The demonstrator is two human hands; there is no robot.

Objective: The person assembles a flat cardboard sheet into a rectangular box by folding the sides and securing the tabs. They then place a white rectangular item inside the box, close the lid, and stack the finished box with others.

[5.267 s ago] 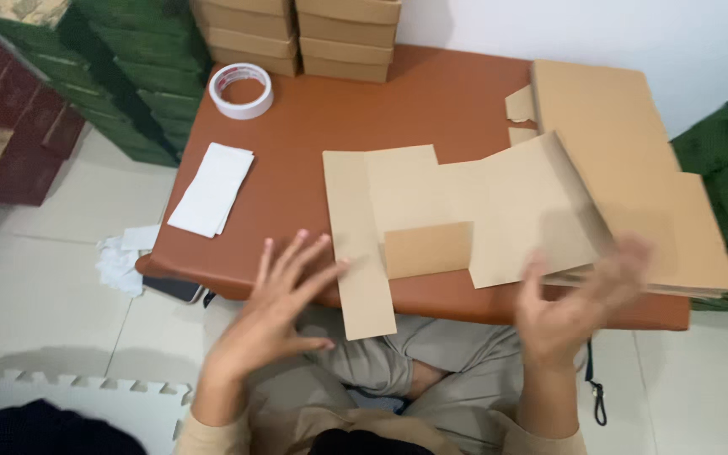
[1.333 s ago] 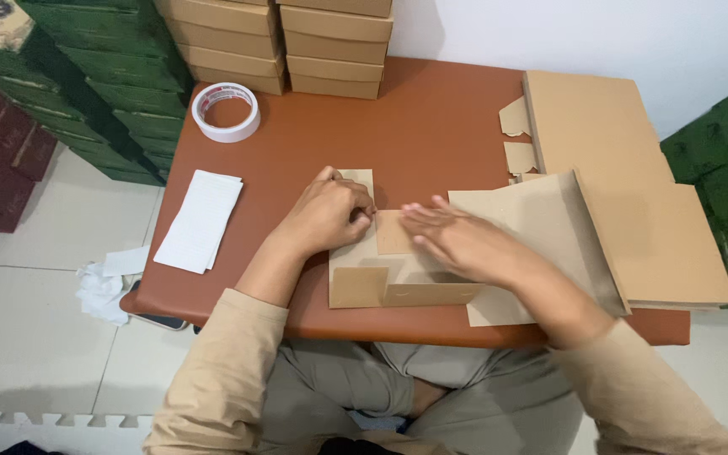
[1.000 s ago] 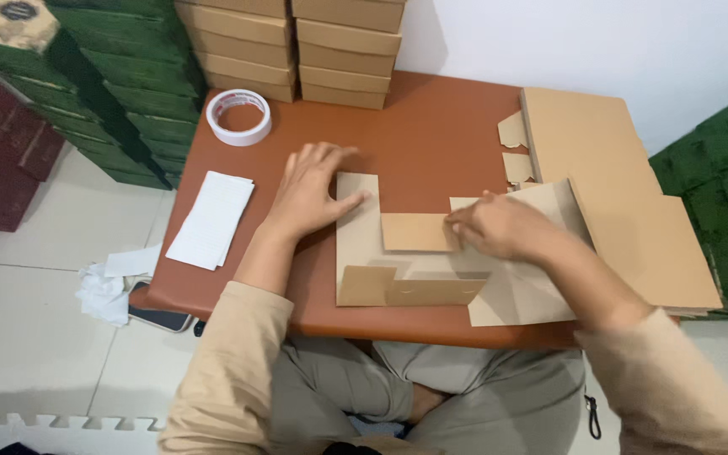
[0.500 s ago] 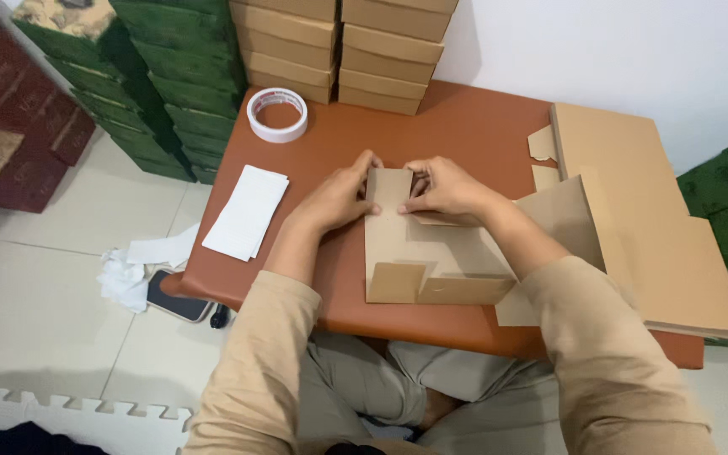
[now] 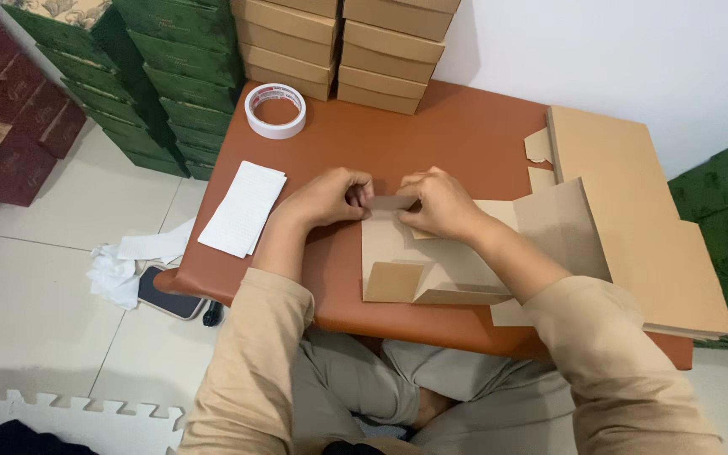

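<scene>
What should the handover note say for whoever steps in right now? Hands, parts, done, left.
Left hand and right hand: both pinch the far flap of the cardboard box blank, folding it at mid-table.
Flat blanks stack: at the right table edge.
Tape roll: far left corner, untouched. White paper sheet: left side.
Done: near side and a corner panel already folded up.
Left: far flap not tucked, box not closed, no tape on it.

Home packing corner: low brown table (image 5: 465, 135) on tiled floor (image 5: 35, 286), stacked cardboard boxes (image 5: 343, 42), tape roll (image 5: 275, 109).
</scene>
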